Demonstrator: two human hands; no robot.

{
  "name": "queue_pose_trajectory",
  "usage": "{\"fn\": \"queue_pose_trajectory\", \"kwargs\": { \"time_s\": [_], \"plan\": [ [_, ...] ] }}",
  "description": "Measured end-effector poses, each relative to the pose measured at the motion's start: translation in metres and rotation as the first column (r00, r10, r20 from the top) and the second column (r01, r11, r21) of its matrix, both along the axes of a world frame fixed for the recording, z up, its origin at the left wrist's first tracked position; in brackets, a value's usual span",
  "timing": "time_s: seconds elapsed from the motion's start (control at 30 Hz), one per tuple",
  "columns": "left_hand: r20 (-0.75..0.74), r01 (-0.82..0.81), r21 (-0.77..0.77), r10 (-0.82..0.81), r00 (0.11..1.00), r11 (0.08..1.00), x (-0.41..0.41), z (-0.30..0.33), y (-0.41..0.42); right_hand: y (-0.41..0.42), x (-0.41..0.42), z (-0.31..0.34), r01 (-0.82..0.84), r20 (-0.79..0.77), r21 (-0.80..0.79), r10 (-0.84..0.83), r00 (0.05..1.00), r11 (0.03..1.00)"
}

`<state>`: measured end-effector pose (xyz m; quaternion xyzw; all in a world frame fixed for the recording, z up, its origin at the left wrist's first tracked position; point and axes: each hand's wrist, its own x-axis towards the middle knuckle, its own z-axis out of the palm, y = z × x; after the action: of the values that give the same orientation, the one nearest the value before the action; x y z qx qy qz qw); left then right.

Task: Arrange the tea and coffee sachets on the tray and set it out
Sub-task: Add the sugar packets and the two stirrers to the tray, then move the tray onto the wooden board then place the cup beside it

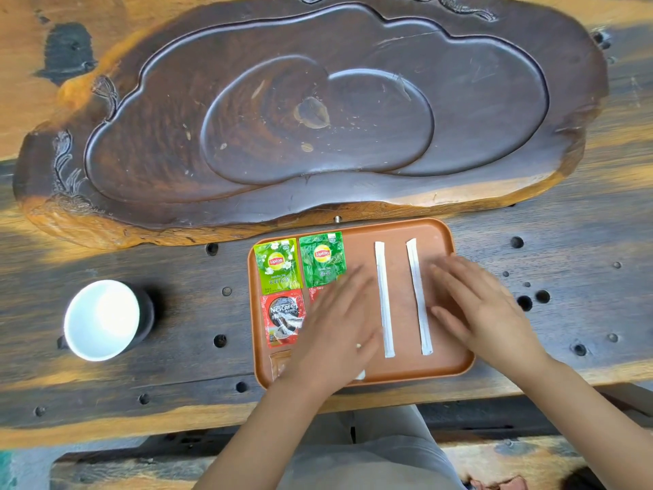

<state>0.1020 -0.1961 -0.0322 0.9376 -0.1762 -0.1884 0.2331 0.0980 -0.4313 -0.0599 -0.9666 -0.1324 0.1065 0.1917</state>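
A brown tray (395,229) lies on the wooden table near its front edge. Two green Lipton tea sachets, one (278,265) beside the other (322,258), lie at the tray's far left. A red Nescafe sachet (281,318) sits below them, and a second red sachet (313,294) is mostly hidden. A brown sachet (279,364) peeks out at the near left. Two white paper sticks, left (384,298) and right (418,298), lie side by side. My left hand (335,327) hovers flat over the left sachets. My right hand (477,305) is spread over the tray's right side. Both hold nothing.
A large carved dark wooden tea board (318,192) fills the table behind the tray. A white cup (100,320) on a dark saucer stands to the left. The table top has several round holes. My knees show below the table's front edge.
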Motion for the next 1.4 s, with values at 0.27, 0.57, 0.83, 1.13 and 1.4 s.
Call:
{"fn": "queue_pose_trajectory", "kwargs": {
  "time_s": [0.27, 0.57, 0.83, 1.13, 1.4],
  "plan": [
    [0.068, -0.676, 0.214, 0.679, 0.731, 0.706, -0.017, 0.008, 0.098, 0.008, -0.002, 0.011, 0.394, -0.19, -0.193, -0.428, 0.884, 0.899],
    [-0.179, -0.66, 0.247, 0.703, 0.689, 0.71, -0.022, -0.008, 0.101, 0.022, 0.004, 0.017, 0.433, -0.339, -0.303, -0.521, 0.784, 0.849],
    [-0.328, -0.71, 0.098, 0.696, 0.639, 0.697, -0.025, 0.004, 0.111, 0.02, -0.002, 0.022, 0.568, -0.384, -0.114, -0.564, 0.731, 0.815],
    [-0.261, -0.741, -0.003, 0.715, 0.648, 0.671, -0.035, 0.042, 0.131, 0.029, -0.013, 0.062, 0.622, -0.41, 0.042, -0.554, 0.725, 0.782],
    [-0.12, -0.727, -0.105, 0.717, 0.686, 0.678, 0.029, 0.069, 0.149, 0.037, 0.065, 0.093, 0.61, -0.324, 0.163, -0.542, 0.776, 0.775]
  ]
}}
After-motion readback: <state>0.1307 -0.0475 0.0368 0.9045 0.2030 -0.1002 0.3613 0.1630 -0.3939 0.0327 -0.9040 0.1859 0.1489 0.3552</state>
